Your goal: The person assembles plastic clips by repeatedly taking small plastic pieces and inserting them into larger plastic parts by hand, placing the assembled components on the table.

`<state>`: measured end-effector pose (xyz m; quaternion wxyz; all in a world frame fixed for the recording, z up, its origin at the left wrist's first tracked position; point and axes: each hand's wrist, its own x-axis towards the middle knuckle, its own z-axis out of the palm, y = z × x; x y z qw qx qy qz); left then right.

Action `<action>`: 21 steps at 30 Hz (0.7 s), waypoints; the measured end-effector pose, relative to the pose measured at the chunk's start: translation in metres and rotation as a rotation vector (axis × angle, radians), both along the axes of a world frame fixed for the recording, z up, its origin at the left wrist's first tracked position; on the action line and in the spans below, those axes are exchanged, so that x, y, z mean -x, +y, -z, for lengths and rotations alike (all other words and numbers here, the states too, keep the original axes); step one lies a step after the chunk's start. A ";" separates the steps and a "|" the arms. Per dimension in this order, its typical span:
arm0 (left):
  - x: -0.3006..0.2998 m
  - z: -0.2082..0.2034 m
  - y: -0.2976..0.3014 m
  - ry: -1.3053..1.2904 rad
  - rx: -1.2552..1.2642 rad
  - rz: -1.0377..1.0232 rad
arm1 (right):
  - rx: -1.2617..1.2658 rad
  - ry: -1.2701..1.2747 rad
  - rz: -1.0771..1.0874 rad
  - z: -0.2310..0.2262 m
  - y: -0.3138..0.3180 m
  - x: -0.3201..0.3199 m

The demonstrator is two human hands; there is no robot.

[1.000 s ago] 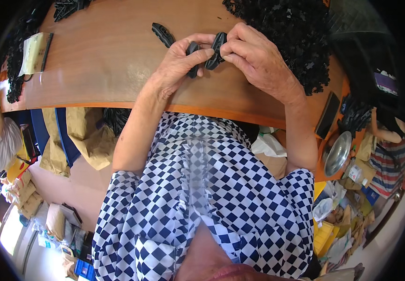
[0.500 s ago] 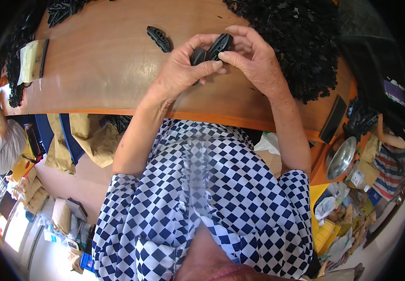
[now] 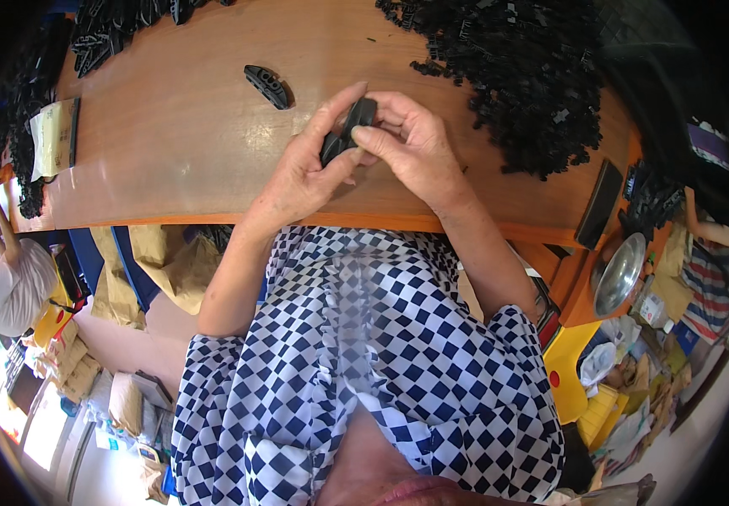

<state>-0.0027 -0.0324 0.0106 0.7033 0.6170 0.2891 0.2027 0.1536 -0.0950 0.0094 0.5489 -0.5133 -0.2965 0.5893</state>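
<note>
Over the front part of the wooden table [image 3: 187, 110] my two hands meet around black plastic parts. My left hand [image 3: 305, 169] grips a black plastic part [image 3: 332, 147] between thumb and fingers. A second, elongated dark part [image 3: 361, 115] tilts up beside it, pinched by the thumb and fingers of my right hand [image 3: 407, 139]. The two parts look pressed against each other; fingers hide where they meet. Beyond my left hand lies a loose black oval part [image 3: 267, 87] with round holes along it.
A big heap of small black clips [image 3: 533, 93] covers the table's right side. More black parts [image 3: 103, 38] pile up at the far left, near a pale paper packet [image 3: 51, 139]. A dark flat bar [image 3: 599, 204] and a metal bowl [image 3: 619, 274] are at right. People sit on both sides.
Both hands have moved left and slightly nearer to me with the black parts. The right hand's part stands steeper, its far side now more covered by fingers. The view has shifted slightly.
</note>
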 end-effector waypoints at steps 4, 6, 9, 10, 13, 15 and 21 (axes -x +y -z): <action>0.036 0.001 0.008 -0.022 -0.027 0.045 | -0.122 -0.592 -0.150 -0.002 -0.002 -0.008; 0.062 0.006 0.024 0.190 -0.238 -0.147 | -0.354 -1.399 0.036 0.000 0.006 -0.032; 0.095 -0.013 0.057 0.707 -0.839 -0.204 | -0.303 -1.787 0.070 0.007 0.019 -0.061; 0.103 -0.018 0.065 0.918 -1.015 -0.181 | -0.294 -1.873 0.040 0.010 0.023 -0.068; 0.119 -0.016 0.084 1.034 -1.100 -0.109 | -0.287 -1.938 -0.047 0.018 0.031 -0.080; 0.121 -0.009 0.093 1.082 -1.332 -0.009 | -0.320 -1.914 -0.092 0.017 0.035 -0.082; 0.072 0.000 0.092 0.671 -1.674 0.027 | -0.241 -1.255 0.144 0.010 0.039 -0.074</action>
